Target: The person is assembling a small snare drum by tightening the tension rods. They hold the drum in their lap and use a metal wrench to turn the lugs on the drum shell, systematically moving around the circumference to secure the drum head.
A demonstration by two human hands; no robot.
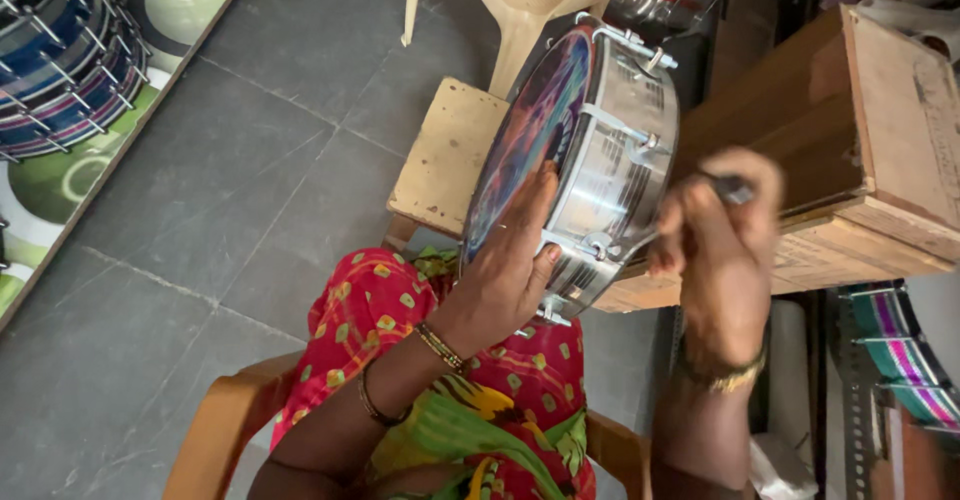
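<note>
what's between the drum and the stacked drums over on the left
Mostly bare grey tiled floor, seen in the head view. Nearer the drum, held on edge by the left hand, a small wooden stool juts out; the stacked drums sit on a patterned mat.

Glossy polished metal drum [590,160] shell, shiny printed plastic head; matt rough wooden box [860,150]; smooth grey stone floor [250,160].

The right hand [722,250] is blurred, and the dark tool [735,189] in its fist shows only a tip, so its kind cannot be told. The left hand [510,270] hides part of the drum [590,160]. The stacked drums [60,50] and striped drum [905,345] run off the picture's edges.
</note>
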